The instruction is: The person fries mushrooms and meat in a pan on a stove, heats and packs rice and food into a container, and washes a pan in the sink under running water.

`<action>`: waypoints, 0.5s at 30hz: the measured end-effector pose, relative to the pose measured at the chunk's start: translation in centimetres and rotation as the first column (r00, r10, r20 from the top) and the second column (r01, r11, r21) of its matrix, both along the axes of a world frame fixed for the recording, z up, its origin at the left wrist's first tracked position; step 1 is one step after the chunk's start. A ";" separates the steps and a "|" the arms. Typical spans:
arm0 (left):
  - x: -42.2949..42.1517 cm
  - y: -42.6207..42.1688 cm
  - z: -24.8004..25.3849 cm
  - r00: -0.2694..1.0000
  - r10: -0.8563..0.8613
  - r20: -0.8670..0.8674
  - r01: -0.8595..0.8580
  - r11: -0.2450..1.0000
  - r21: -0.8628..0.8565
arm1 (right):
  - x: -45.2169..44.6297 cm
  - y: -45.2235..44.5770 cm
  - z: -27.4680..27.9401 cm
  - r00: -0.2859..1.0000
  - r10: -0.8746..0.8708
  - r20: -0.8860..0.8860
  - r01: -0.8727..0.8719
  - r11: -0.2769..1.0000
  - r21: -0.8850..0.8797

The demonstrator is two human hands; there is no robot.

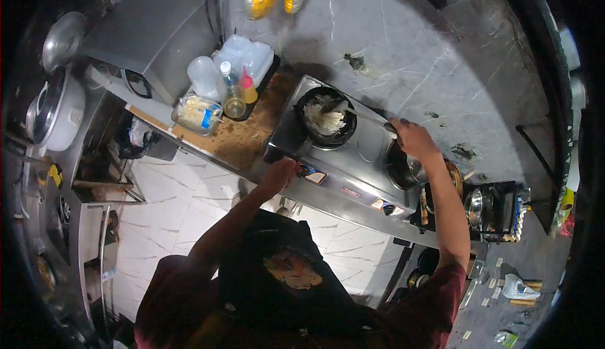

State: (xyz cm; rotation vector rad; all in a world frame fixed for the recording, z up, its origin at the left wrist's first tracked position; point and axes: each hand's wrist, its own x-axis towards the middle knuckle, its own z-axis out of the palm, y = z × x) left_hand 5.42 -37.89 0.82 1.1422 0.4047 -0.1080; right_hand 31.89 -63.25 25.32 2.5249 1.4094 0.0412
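Observation:
My right hand (414,141) is closed around the dark handle of a metal spatula (367,116). The spatula reaches left over the stove, with its blade in a black frying pan (307,131). Pale, whitish strands of food (331,121) lie in the pan, which sits on the left burner of the steel gas stove (359,169). My left hand (282,176) is closed at the stove's front panel, beside a label, at the left control knob. The fingers mostly hide that knob.
On the wooden counter left of the stove are an oil bottle (234,100), a yellow squeeze bottle (249,89), a tray of pale food (196,116) and clear containers (246,56). A microwave (154,40) stands behind. Another pan (400,166) sits on the right burner.

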 end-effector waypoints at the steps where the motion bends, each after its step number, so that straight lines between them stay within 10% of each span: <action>1: 0.0 0.2 0.5 1.000 -0.016 -0.014 0.016 1.000 -0.008 | 0.1 0.6 0.9 1.000 -0.003 0.004 0.003 1.000 -0.001; 15: 0.5 1.0 2.0 0.996 -0.069 -0.058 0.076 0.988 0.132 | 1.9 5.4 -0.5 0.960 -0.015 -0.278 -0.038 0.982 -0.187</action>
